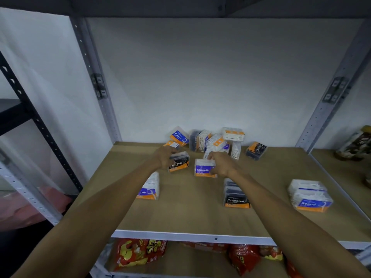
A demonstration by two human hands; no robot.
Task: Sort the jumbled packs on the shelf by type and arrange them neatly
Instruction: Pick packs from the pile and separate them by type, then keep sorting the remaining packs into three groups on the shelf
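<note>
White wall backs a grey metal rack whose wooden shelf is smooth, matte and tan. Below it, glossy red snack bags lie crumpled on the lower level. Along the front of the shelf sit sorted groups: a Round stack of clear boxy packs at the right, a Charcoal stack in the middle, and a Smooth pack at the left, partly behind the forearm. Against the wall, a jumbled heap of clear plastic packs leans at all angles — a lone dark pack lies tilted just to its right. The left hand curls its fingers over the top of a black Charcoal pack, gripping it. The right hand clasps a white Smooth-labelled pack by its right side — both packs sit between heap and front row.
</note>
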